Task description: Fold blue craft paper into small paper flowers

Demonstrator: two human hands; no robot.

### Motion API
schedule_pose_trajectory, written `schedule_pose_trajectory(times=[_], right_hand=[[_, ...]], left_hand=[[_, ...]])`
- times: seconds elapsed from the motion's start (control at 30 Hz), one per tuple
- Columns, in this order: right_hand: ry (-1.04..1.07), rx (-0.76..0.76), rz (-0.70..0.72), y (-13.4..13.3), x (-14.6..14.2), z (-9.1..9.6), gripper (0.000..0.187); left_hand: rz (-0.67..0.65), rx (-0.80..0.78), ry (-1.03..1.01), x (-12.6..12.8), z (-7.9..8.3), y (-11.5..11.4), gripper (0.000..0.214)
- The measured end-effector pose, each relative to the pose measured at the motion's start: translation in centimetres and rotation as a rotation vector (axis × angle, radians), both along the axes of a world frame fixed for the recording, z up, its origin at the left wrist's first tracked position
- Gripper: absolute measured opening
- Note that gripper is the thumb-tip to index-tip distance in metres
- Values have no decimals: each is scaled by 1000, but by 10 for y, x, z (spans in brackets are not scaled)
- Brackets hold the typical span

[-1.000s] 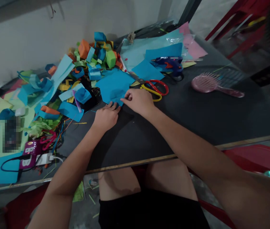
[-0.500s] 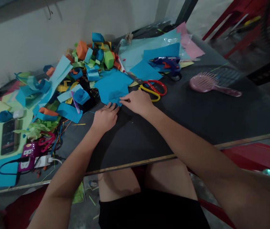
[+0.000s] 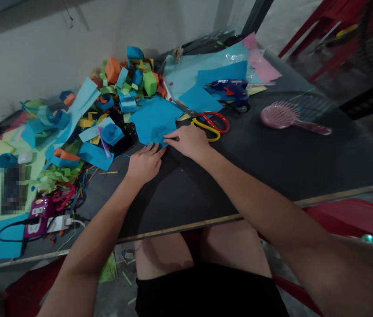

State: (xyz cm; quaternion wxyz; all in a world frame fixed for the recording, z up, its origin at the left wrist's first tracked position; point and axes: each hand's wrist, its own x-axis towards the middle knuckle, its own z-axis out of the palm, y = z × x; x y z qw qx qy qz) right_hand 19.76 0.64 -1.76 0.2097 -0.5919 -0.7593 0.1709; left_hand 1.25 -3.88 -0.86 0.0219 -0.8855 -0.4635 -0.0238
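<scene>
A sheet of blue paper [image 3: 153, 116] lies on the dark table in front of me. My left hand [image 3: 145, 163] rests palm down, its fingers stretched flat against the sheet's near edge. Thumb and forefinger of my right hand [image 3: 188, 141] are pinched together at the near right part of the same sheet, where a small crease shows; the exact grip is partly hidden. Just beyond the right hand lie scissors [image 3: 217, 122] with red and yellow handles, their blades resting beside the blue sheet.
A heap of coloured paper pieces [image 3: 133, 72] stands at the back. A blue glue gun [image 3: 231, 89] and pink hairbrush [image 3: 280, 115] lie to the right. On the left are a purple power strip [image 3: 39, 211], cables and a pixelated dark patch [image 3: 12, 189]. The table's edge [image 3: 183, 228] runs before my lap.
The right hand has shifted very slightly left along the blue paper, and the view itself has moved a little. Both hands otherwise keep the same pose.
</scene>
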Motion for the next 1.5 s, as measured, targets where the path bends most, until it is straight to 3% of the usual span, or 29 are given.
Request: schedule_pose_trajectory(times=[0.23,0.4,0.53,0.83,0.93,1.03,1.1,1.2,1.33,1.5], right_hand=[[7,-15,-12,1,0,-2,30],[24,5,-71,0,-4,-4,76],[8,119,-129,-2,-4,-4,104],[24,136,-352,24,23,-30,118],[5,79,-376,28,23,-35,114],[-11,113,-353,24,20,-27,97],[1,216,-263,20,20,-18,75],[59,334,-8,16,20,-8,39],[86,282,311,16,19,-8,29],[46,140,340,11,17,-2,27]], left_hand=[[37,-39,85,8,8,-3,45],[53,-46,104,13,10,-5,45],[54,-46,104,14,10,-6,45],[37,-41,94,13,10,-4,44],[34,-26,77,12,7,-4,44],[29,5,23,9,2,-2,42],[29,31,-36,7,-3,-1,40],[55,67,-149,3,-8,1,35],[80,90,-276,-2,-8,4,19],[69,137,-299,-7,-9,11,24]])
